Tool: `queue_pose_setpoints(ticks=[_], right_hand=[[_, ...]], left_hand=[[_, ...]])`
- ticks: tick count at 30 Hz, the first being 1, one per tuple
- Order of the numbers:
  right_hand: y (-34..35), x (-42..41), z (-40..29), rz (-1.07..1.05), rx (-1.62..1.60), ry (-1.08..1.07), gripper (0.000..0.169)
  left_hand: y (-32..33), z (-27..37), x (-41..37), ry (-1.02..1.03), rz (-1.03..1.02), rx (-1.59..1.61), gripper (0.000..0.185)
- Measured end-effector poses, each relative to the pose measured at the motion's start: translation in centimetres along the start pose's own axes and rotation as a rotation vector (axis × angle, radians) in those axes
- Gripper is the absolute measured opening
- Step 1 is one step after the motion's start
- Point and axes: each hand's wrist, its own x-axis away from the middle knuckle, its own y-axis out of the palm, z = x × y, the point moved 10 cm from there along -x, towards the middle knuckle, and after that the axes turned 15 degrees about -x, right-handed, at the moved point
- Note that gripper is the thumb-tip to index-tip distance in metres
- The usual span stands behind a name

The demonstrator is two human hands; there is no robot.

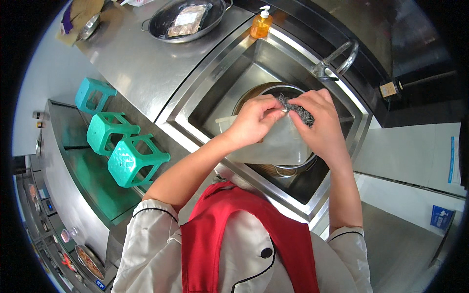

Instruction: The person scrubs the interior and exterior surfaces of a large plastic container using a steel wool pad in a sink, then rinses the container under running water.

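Observation:
Over the sink (223, 99), my left hand (253, 119) and my right hand (318, 124) meet at a grey steel wool scourer (305, 115). My right thumb and fingers grip most of it. The left fingertips pinch at its left end, where a tiny whitish bit shows, too small to identify. Below my hands, a translucent plastic container (273, 154) rests tilted on round metal cookware (253, 93) in the basin. My forearms and hands hide part of the container and the cookware.
A chrome faucet (329, 64) rises at the sink's back right. An orange pump bottle (261, 23) stands at the far corner. On the steel counter (143, 77), a wok (157, 27) holds a sealed food pack (189, 20). Several plastic stools (133, 161) stand left.

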Motion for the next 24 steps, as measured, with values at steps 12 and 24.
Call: queue_pose_setpoints(ticks=[12, 24], right_hand=[[-3.7, 1.4, 9.2, 0.158, -0.163, 0.256, 0.017], [-1.0, -0.3, 4.2, 0.010, -0.176, 0.080, 0.017]], left_hand=[[-0.5, 0.6, -0.1, -0.037, -0.005, -0.006, 0.014], [0.2, -0.2, -0.5, -0.120, -0.012, 0.015, 0.015]])
